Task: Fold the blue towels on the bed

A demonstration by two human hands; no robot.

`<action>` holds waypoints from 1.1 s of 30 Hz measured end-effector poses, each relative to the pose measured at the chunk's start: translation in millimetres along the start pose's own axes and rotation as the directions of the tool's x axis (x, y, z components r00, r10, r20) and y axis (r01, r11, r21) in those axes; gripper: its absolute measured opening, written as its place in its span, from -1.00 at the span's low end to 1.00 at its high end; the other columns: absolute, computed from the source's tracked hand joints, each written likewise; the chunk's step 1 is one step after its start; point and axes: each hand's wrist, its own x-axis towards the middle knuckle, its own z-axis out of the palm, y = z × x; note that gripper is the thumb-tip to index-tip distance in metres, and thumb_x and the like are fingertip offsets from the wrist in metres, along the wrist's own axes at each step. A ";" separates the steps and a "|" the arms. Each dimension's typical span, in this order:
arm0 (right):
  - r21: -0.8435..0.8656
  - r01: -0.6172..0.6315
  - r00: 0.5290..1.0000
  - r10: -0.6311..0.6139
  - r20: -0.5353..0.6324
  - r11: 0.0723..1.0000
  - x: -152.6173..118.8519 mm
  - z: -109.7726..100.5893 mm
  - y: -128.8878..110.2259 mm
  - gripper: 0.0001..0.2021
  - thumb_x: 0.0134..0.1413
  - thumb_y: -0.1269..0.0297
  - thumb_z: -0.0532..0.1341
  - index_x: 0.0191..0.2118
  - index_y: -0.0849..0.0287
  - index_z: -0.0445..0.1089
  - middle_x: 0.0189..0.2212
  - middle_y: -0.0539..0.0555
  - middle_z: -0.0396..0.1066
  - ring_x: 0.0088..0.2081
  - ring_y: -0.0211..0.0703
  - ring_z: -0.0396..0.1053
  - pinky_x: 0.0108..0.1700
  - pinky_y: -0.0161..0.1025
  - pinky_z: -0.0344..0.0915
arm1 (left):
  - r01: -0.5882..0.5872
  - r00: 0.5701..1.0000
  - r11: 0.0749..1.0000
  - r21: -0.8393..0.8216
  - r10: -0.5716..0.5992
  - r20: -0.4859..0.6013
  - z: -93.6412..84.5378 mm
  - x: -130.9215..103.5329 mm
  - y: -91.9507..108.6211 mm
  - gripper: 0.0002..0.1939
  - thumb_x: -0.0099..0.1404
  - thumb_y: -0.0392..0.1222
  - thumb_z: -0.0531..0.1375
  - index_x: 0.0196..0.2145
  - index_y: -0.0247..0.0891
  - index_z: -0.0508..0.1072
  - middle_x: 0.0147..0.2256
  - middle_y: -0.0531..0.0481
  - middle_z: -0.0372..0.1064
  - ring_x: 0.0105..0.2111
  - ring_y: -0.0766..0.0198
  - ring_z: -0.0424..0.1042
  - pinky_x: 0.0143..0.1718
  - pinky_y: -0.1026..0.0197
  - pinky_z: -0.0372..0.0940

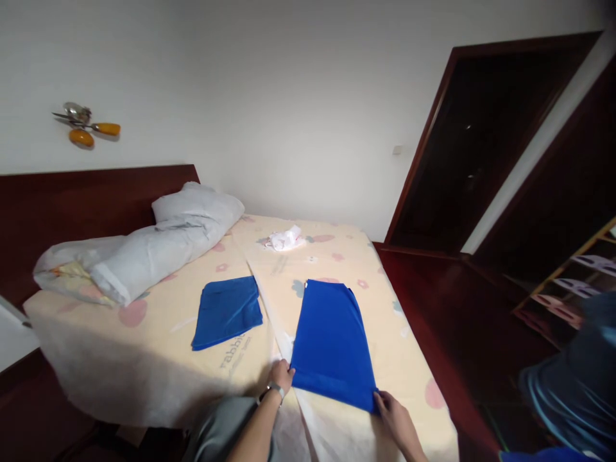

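A bright blue cloth [332, 340] lies flat on the bed, its near edge toward me. My left hand [282, 376], with a watch on the wrist, pinches the near left corner of this cloth. At the near right corner, the fingers of my right hand [392, 414] are closed on the fabric. To the left, a second, darker blue cloth [228, 310] rests folded into a rough rectangle, touched by neither hand.
A patterned sheet covers the bed [356, 253]. Farther back sit a crumpled white cloth [285, 239] and a bundled white quilt [163, 247]. At the right are a shoe rack [568, 276] and a person's dark blue clothing [572, 378].
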 end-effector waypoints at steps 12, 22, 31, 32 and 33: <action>0.040 -0.226 0.974 0.225 0.029 0.973 11.2 -3.2 -16.0 -0.56 0.01 -0.23 0.05 -0.36 0.05 0.39 -0.31 0.18 0.59 -0.24 0.10 0.54 -0.21 -0.12 0.36 | 0.137 0.990 0.923 -0.359 -0.133 0.034 14.5 11.4 -3.6 -0.68 0.19 -0.14 0.32 -0.19 -0.23 0.28 -0.25 -0.02 0.49 -0.37 0.31 0.51 -0.42 0.36 0.26; 0.201 -0.126 0.992 0.129 -0.002 0.971 8.9 0.1 -2.0 -0.69 0.06 -0.09 -0.01 -0.25 0.03 0.16 -0.50 0.01 0.48 -0.45 -0.08 0.47 -0.31 -0.22 0.31 | 0.084 0.991 0.933 -0.350 -0.042 0.126 10.1 -1.5 -5.8 -0.69 0.28 -0.35 0.14 -0.04 -0.15 0.21 -0.46 0.14 0.33 -0.54 0.35 0.39 -0.48 0.33 0.23; -0.159 0.268 0.955 -0.284 -0.086 0.950 -20.4 -5.8 -1.4 -0.64 0.13 0.16 0.01 -0.05 0.12 0.42 0.01 0.24 0.36 -0.04 0.07 0.39 0.05 -0.03 0.31 | -0.388 0.922 0.920 0.050 0.386 0.045 -16.2 -27.2 -14.2 -0.65 0.09 -0.40 0.19 -0.15 -0.12 0.44 -0.08 -0.02 0.34 -0.07 0.22 0.34 -0.02 0.26 0.22; -0.160 0.331 0.939 -0.341 -0.038 0.930 -22.4 -7.2 -0.4 -0.63 0.08 0.20 0.06 -0.02 0.10 0.43 0.06 0.22 0.35 0.02 0.08 0.36 0.10 -0.02 0.29 | -0.445 0.894 0.893 0.063 0.439 0.092 -18.6 -28.7 -14.7 -0.58 0.03 -0.39 0.24 -0.13 -0.07 0.45 -0.05 0.00 0.33 -0.04 0.18 0.32 0.01 0.24 0.22; -0.143 0.386 0.922 -0.388 0.012 0.912 -23.6 -8.3 1.2 -0.60 0.03 0.23 0.10 0.01 0.08 0.43 0.08 0.18 0.35 0.06 0.08 0.34 0.13 -0.02 0.27 | -0.488 0.869 0.870 0.077 0.475 0.139 -20.1 -29.9 -14.7 -0.50 -0.03 -0.38 0.27 -0.10 -0.03 0.45 -0.03 0.01 0.33 -0.01 0.14 0.30 0.03 0.21 0.21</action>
